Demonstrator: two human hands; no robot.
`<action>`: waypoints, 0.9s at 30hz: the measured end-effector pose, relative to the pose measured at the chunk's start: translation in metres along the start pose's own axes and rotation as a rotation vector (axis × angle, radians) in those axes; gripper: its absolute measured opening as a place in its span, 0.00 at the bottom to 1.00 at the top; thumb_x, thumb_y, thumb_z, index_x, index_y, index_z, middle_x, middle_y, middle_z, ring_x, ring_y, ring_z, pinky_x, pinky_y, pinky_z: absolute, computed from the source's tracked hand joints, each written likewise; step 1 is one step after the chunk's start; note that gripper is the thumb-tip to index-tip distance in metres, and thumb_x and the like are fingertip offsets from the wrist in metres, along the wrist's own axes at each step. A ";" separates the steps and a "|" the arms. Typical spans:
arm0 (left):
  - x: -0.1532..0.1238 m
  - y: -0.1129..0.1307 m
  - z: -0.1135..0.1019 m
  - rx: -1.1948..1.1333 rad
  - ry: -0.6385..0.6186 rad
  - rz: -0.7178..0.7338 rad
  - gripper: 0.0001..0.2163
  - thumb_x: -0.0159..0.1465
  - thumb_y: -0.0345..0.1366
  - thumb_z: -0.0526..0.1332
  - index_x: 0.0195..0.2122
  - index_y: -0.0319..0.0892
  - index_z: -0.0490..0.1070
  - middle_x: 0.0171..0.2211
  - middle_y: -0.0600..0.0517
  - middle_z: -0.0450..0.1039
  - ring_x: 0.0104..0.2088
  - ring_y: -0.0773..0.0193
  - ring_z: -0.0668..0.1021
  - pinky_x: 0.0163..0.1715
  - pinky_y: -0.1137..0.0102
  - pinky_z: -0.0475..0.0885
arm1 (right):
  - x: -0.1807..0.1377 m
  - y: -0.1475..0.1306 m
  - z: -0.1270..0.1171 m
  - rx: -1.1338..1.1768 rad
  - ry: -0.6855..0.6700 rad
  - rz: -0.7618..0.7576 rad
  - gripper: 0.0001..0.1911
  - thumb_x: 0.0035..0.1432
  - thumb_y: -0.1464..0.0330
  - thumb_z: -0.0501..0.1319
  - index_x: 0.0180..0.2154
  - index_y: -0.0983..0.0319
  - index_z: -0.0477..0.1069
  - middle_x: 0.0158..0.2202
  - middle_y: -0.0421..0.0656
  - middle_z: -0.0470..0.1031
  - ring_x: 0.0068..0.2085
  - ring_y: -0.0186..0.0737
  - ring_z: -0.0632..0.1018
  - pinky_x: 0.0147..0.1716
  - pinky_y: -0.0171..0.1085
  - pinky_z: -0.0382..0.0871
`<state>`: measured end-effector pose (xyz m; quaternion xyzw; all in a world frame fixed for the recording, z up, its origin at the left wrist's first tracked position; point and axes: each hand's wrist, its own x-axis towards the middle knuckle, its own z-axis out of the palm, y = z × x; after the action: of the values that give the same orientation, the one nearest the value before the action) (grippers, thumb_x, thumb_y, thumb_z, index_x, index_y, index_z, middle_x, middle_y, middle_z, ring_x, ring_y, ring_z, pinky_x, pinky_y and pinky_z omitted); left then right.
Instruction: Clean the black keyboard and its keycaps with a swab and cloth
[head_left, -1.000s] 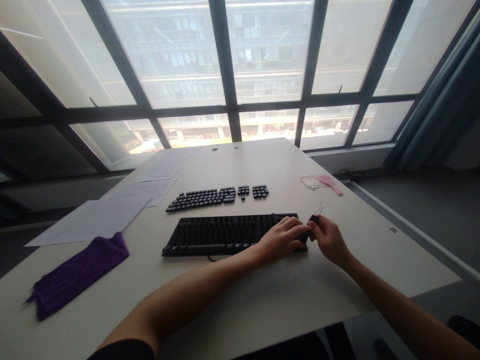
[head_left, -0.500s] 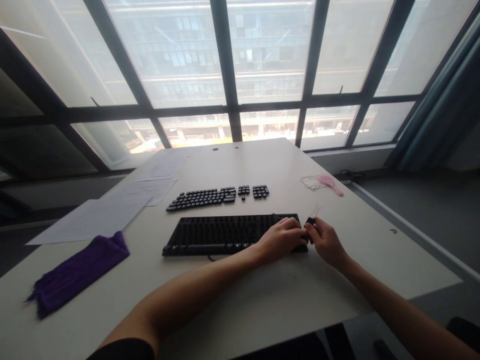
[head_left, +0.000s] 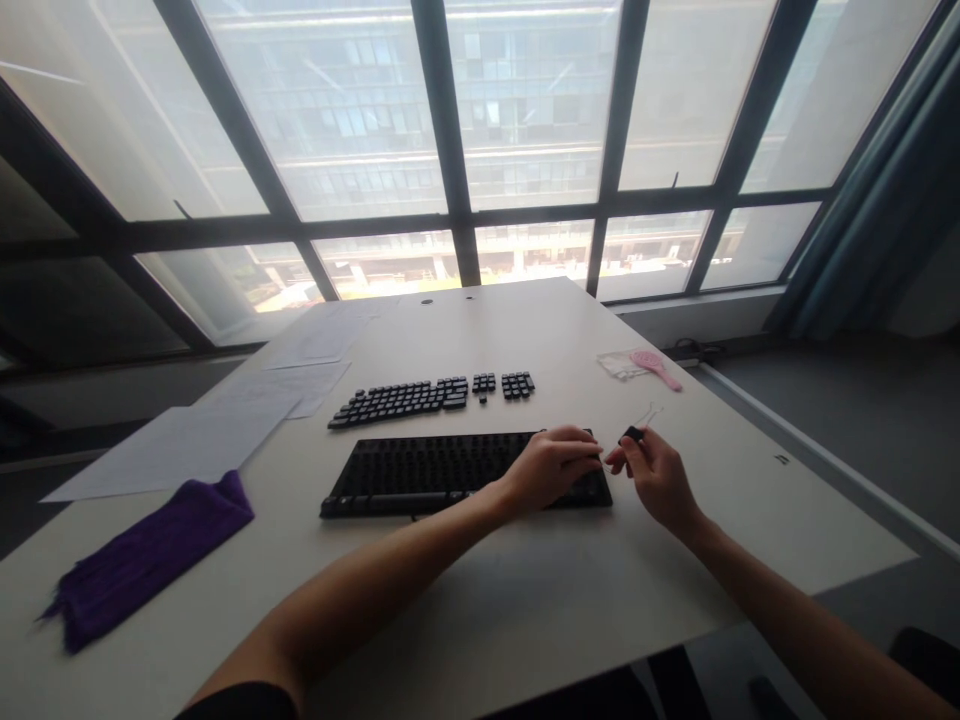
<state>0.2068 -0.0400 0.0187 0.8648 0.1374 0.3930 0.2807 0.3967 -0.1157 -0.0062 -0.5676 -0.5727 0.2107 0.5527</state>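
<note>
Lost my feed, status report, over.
Left hand on right end of keyboard. Right hand pinching small black wire tool just off its edge. Loose keycaps beyond, untouched.

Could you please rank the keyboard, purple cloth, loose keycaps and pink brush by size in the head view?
Keyboard and purple cloth look alike; the cloth lies nearer.
Then loose keycaps.
Then pink brush.

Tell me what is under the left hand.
The left hand covers the right end of the black keyboard; the part beneath is hidden. The right hand pinches a small black tool.
</note>
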 end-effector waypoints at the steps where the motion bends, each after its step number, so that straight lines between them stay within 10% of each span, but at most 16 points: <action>1: 0.006 -0.005 -0.006 0.026 0.041 -0.037 0.09 0.64 0.36 0.64 0.42 0.41 0.80 0.42 0.45 0.78 0.40 0.62 0.80 0.44 0.70 0.75 | 0.000 0.000 0.001 0.010 -0.005 0.002 0.14 0.66 0.58 0.54 0.32 0.60 0.65 0.26 0.43 0.77 0.24 0.37 0.74 0.27 0.35 0.67; 10: 0.043 -0.095 -0.042 0.405 -0.113 -0.487 0.06 0.56 0.32 0.69 0.34 0.40 0.82 0.31 0.47 0.81 0.33 0.60 0.81 0.39 0.70 0.74 | -0.002 0.003 0.001 0.016 -0.048 0.001 0.15 0.66 0.57 0.55 0.32 0.61 0.66 0.28 0.43 0.77 0.26 0.38 0.75 0.31 0.37 0.69; 27: 0.043 -0.102 -0.044 0.683 -0.152 -0.432 0.06 0.60 0.37 0.67 0.37 0.45 0.82 0.39 0.48 0.80 0.46 0.54 0.76 0.47 0.64 0.71 | -0.001 -0.004 -0.003 0.034 -0.044 0.009 0.15 0.65 0.56 0.56 0.32 0.60 0.67 0.28 0.43 0.77 0.26 0.38 0.75 0.31 0.38 0.71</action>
<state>0.1997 0.0778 0.0074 0.8862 0.4171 0.1917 0.0632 0.3971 -0.1189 -0.0019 -0.5561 -0.5785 0.2350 0.5486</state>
